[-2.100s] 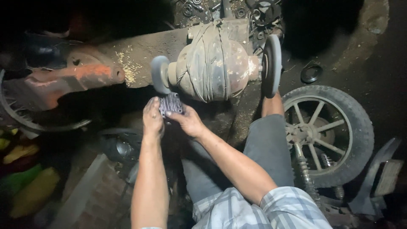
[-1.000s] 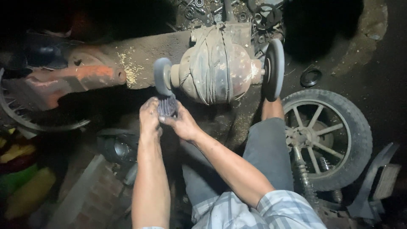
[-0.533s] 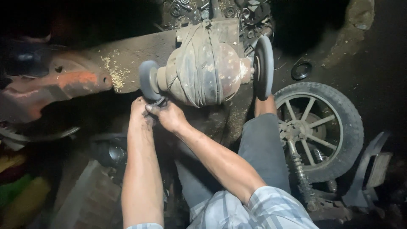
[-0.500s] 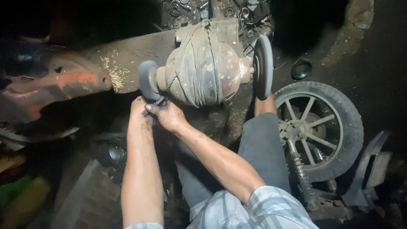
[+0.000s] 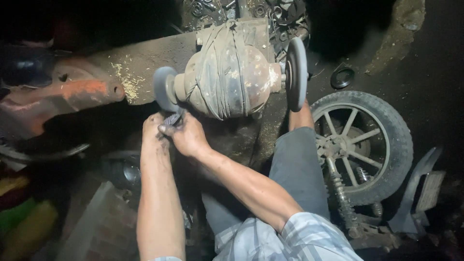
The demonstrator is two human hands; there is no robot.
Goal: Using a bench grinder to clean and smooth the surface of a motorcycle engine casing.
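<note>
A dirty bench grinder [image 5: 227, 72] wrapped in grey tape sits ahead of me, with a grey wheel [image 5: 164, 89] on its left end and another wheel [image 5: 296, 75] on its right end. My left hand [image 5: 152, 133] and my right hand [image 5: 186, 135] together grip a small dark metal part [image 5: 171, 118]. The part's top end is pressed up against the lower edge of the left wheel. Most of the part is hidden by my fingers.
A small spoked wheel with a tyre [image 5: 362, 145] lies at the right beside my knee [image 5: 297, 154]. A rusty orange metal piece [image 5: 67, 94] lies at the left. A black ring [image 5: 342, 77] rests on the ground. Scrap parts [image 5: 241, 7] pile behind the grinder.
Both hands have risen from below the grinder and brought the metal part up to the left wheel. The view has shifted slightly.
</note>
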